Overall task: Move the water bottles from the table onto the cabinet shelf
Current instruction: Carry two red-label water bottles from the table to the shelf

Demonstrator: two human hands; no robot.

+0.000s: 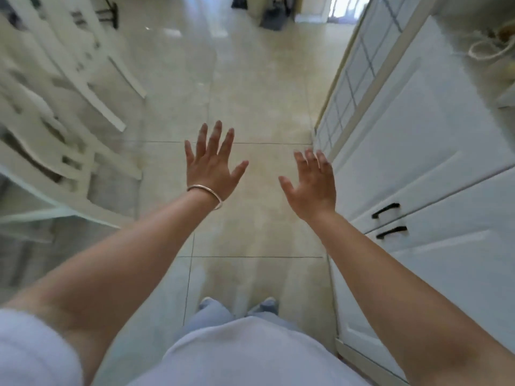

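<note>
Here, both hands out over the tiled floor (259,112), palms down, holding nothing. Left hand (211,165) spread wide, fingers straight and fanned, a thin bangle (206,194) round the wrist. Right hand (312,185) likewise flat and spread, fingertips just beside the edge of the white cabinet (412,151), though hard to say whether touching it. No bottles anywhere in view: none in either hand, none on the floor, none on the cabinet front. Probably out of frame on the table, of which only a pale glassy edge (55,207) shows at the lower left, next to the blurred white chairs (55,87). Cabinet shelf not clearly visible either; only closed lower doors with two dark handles (388,220) and a glazed door (359,65) further along, plus some blurred clutter on top at the upper right. Standing in the aisle between table and cabinet, feet (239,303) pointed down the room, so likely between trips or at the very start or end of the job; impossible to tell how many bottles are moved. Arms held forward and empty most plausibly for balance while turning, given the motion blur on the chairs. Next sensible move, as a guess: turn left to the table and look for a bottle to grip. Little risk now beyond brushing the cabinet with the right hand.
</note>
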